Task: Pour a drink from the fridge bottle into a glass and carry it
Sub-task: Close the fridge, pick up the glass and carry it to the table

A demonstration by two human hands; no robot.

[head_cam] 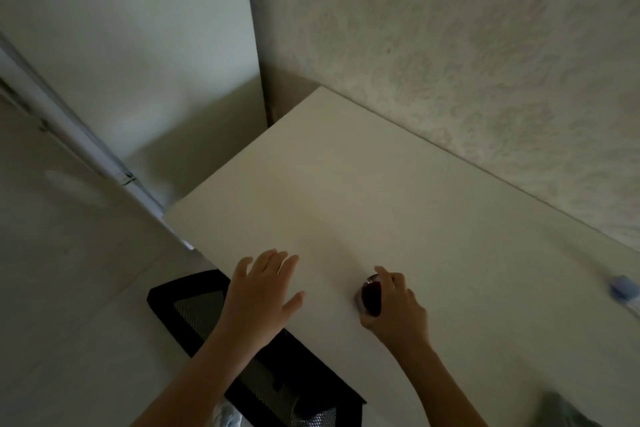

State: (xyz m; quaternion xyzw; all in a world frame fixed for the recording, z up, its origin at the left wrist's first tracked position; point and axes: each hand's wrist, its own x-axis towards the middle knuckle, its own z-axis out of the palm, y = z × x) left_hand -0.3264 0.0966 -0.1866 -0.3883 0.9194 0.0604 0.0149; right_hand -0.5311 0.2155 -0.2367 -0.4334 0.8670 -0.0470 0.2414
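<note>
I take the white table (398,191) as my landmark and read everything from it, left to right. Off its left edge I see pale floor (52,288) and a long white strip (86,135) running diagonally toward the table's near-left corner; I cannot tell what that strip is. Below the table's left edge a black mesh chair back (256,371) pokes out, partly under my left forearm. My left hand (265,291) lies over the table's near-left part, palm down, fingers straight and spread, holding nothing; whether it rests on the surface or floats just above I cannot tell. To its right, apart from it and near the table's front edge, stands the glass (370,295), filled with a dark red drink. My right hand (394,305) wraps that glass from the right side, fingers curled over its rim and far wall, thumb below. The glass appears to sit on the tabletop, though the dim light leaves that unsure. At the table's far-right edge lies a small pale blue object (623,288), blurred. The patterned wall (485,45) runs along the table's back edge.
</note>
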